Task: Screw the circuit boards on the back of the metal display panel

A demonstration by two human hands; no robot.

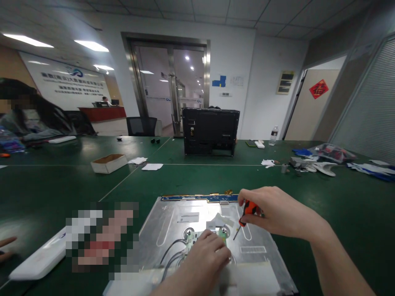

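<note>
The right hand (268, 209) is gripping an orange-and-black screwdriver (250, 209), its shaft slanting down to the left; whether the tip is touching metal, I cannot tell. The left hand (206, 257) is resting, fingers curled, over a green circuit board (191, 240) — whether it is pinching anything, I cannot tell. The two hands are standing apart. The board is sitting on the back of a silver metal panel (171, 224), with dark cables (169, 263) running from its left side. A blue strip (197, 199) is lining the panel's far edge. The panel is lying flat on the near part of the green bench (61, 185).

To its left, a white object (40, 258) is lying, partly pixelated. Another person's hand (6, 248) is showing beyond it. Farther out, an open box (108, 165) is sitting left of centre. A black monitor casing (211, 131) is standing toward the bench's far edge — a bottle (273, 136) is standing near that edge, farther right.
</note>
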